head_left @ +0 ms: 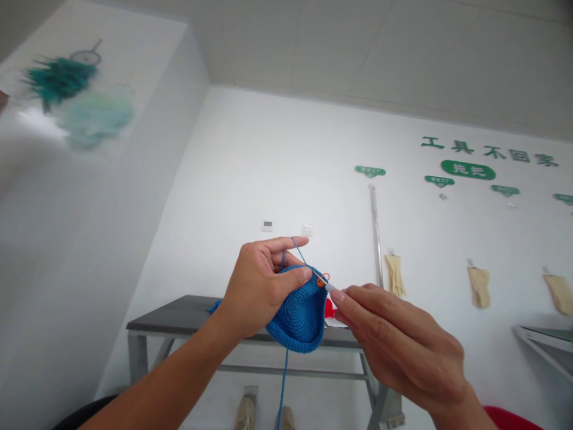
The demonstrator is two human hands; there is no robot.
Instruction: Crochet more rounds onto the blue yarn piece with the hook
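Observation:
Up in front of me is a round, cupped piece of blue crochet [298, 316]. My left hand [264, 283] pinches its upper edge between thumb and fingers, with the index finger stretched out to the right. Blue yarn [299, 249] loops over that finger and runs down to the edge of the piece. My right hand [398, 337] is closed on a crochet hook [329, 287], whose thin metal tip meets the upper right edge beside my left thumb. An orange stitch marker [321, 280] hangs there. A blue strand [283, 388] trails below the piece.
Behind my hands stands a dark-topped table [179, 312] with blue yarn [215, 306] and a red item [330, 308] on it. A pole [376, 233] and gloves [396, 275] hang on the wall. Another table [544, 343] is at right, a red curved edge [510, 418] below.

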